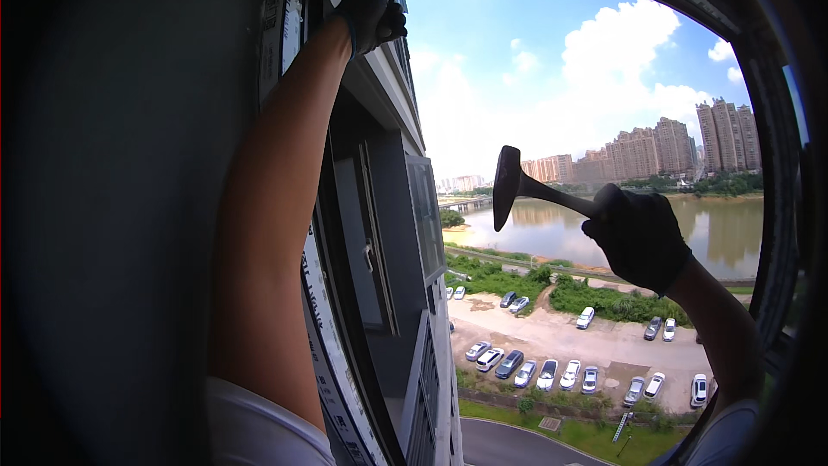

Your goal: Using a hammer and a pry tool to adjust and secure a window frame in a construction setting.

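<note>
My right hand (640, 237), in a dark glove, is closed around the handle of a dark hammer (507, 188). The hammer's head points left, out in front of the window opening, and touches nothing. High at the upper left corner of the window frame (690, 2), my left hand (373, 19) is raised in a dark glove with its fingers curled. Something thin and dark shows just above that fist, but its kind is too unclear to tell. My left arm stretches up along the frame's left side.
Partly torn protective film with print covers the frame's left post (323, 319). Outside stand a neighbouring window (366, 242) with a handle and a balcony railing (421, 380). Far below lie a car park (552, 341), a road (517, 442) and a river (569, 224).
</note>
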A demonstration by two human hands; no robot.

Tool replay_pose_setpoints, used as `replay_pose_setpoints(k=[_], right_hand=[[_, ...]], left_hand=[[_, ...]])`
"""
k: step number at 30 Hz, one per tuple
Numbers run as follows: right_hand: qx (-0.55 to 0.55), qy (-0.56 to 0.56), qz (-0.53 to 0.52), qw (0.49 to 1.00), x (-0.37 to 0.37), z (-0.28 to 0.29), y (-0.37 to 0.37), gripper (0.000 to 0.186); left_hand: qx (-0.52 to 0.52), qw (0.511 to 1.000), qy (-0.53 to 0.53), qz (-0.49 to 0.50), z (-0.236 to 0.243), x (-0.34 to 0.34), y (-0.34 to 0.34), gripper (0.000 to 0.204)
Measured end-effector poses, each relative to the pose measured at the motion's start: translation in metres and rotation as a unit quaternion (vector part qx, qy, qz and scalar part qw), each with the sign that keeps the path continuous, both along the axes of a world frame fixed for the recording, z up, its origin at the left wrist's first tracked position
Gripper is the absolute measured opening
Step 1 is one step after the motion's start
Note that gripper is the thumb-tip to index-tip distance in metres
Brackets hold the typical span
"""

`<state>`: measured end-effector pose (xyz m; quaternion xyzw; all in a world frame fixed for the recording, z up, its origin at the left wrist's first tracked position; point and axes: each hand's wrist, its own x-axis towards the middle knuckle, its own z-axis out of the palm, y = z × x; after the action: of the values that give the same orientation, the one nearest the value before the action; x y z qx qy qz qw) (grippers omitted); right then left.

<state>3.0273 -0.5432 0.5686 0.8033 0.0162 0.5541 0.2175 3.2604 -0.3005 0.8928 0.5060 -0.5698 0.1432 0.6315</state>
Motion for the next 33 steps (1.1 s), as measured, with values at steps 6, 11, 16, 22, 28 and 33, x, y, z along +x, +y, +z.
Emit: replay_pose_setpoints(k=[6,11,16,22,28,33], right_hand=[[-0.265,-0.106,-0.115,0.951,0.022,0.124,0.02,0.037],[-0.28,-0.116,-0.175,0.937,0.047,0.189,0.059,0.039],[-0.262,-0.101,-0.159,0.947,0.055,0.202,0.074,0.038],[-0.26,-0.106,-0.173,0.944,0.056,0.206,0.075,0.039],[-0.229,-0.108,-0.212,0.944,0.063,0.208,0.084,0.041],[-0.316,0.009,-0.2,0.928,0.054,0.182,0.097,0.05]], left_hand=[[0.0,0.991,-0.033,0.129,0.001,0.011,0.008,0.028],[-0.015,0.973,-0.06,0.22,0.01,0.013,-0.005,0.027],[-0.016,0.991,-0.035,0.132,0.02,0.003,-0.01,0.015],[-0.036,0.994,-0.025,0.097,0.018,0.007,-0.001,0.023],[0.031,0.986,-0.14,0.087,0.019,0.008,-0.007,0.03],[0.034,0.994,-0.078,0.072,0.025,0.013,-0.002,0.034]])
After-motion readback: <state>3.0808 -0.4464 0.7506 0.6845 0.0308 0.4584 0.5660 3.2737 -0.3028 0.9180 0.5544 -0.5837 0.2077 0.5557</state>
